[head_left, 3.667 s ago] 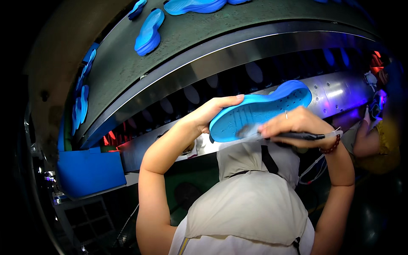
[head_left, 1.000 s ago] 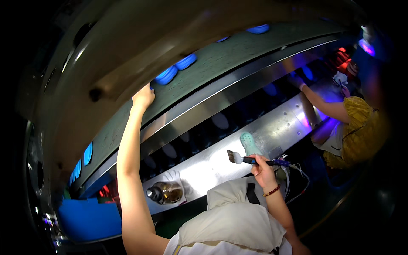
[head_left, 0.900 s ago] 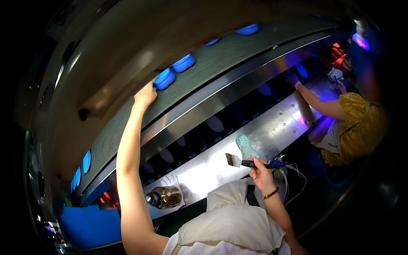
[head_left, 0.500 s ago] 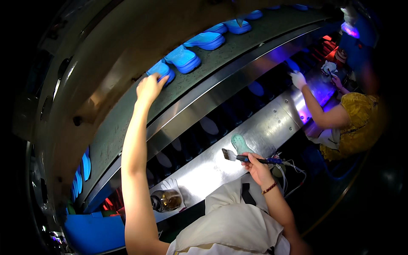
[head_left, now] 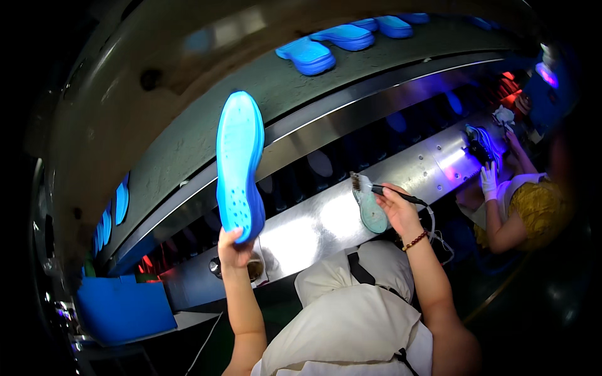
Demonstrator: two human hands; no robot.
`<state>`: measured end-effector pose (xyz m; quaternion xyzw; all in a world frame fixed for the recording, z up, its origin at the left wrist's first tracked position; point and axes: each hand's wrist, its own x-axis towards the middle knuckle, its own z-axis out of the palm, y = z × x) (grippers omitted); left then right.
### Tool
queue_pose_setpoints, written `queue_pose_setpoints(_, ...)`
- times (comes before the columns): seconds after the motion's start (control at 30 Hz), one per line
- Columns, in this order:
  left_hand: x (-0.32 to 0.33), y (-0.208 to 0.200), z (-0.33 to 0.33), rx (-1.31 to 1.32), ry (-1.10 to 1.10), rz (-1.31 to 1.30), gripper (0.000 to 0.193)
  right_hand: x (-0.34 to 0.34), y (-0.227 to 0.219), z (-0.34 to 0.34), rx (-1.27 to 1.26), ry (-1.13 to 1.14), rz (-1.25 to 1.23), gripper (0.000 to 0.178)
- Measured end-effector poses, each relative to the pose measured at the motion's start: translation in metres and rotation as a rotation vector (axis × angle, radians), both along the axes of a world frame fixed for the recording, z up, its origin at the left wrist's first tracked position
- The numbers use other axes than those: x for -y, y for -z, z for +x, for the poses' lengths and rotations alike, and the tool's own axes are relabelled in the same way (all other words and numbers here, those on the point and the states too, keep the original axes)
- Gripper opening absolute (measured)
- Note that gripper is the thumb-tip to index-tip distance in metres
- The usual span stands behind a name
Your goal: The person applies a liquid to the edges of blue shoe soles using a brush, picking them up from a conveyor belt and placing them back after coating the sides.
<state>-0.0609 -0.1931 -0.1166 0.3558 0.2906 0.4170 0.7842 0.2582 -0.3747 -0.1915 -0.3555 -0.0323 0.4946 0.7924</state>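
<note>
A bright blue shoe sole [head_left: 240, 156] stands nearly upright in my left hand [head_left: 234, 249], which grips its lower end with the thumb on the face showing small holes. My right hand [head_left: 399, 210] is closed around the black handle of a flat brush [head_left: 366, 184]. A cord or tube trails from the handle's rear end. Below the brush, a pale green sole-shaped piece [head_left: 374, 218] lies on the metal bench [head_left: 295, 241]; I cannot tell whether the bristles touch it.
More blue soles [head_left: 345, 37] rest on the dark green conveyor belt [head_left: 276, 94] under a metal hood [head_left: 113, 125]. A container with brown contents [head_left: 255, 269] sits behind my left wrist. A blue box [head_left: 125, 310] is at the lower left. At right, a co-worker in yellow [head_left: 533, 210] handles a shoe.
My left hand has taken a blue sole off the belt and brought it down toward me. My right hand has moved slightly up and right, with the brush now over the green piece.
</note>
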Motion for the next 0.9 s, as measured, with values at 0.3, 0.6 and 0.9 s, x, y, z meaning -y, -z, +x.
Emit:
queue_pose_setpoints(0.3, 0.048, 0.043, 0.044, 0.169, 0.577, -0.239, 0.073, -0.006, -0.032, -0.009, 0.098, -0.103, 0.128, 0.019)
queue_pose_setpoints(0.6, 0.091, 0.034, 0.124, 0.379, 0.567, -0.45, 0.106, -0.042, -0.055, -0.033, 0.282, -0.201, 0.059, 0.019)
queue_pose_setpoints(0.9, 0.097, 0.04, 0.137, 0.164, 0.286, -0.436, 0.087, -0.067, -0.082, -0.046, 0.968, -0.226, -0.135, 0.014)
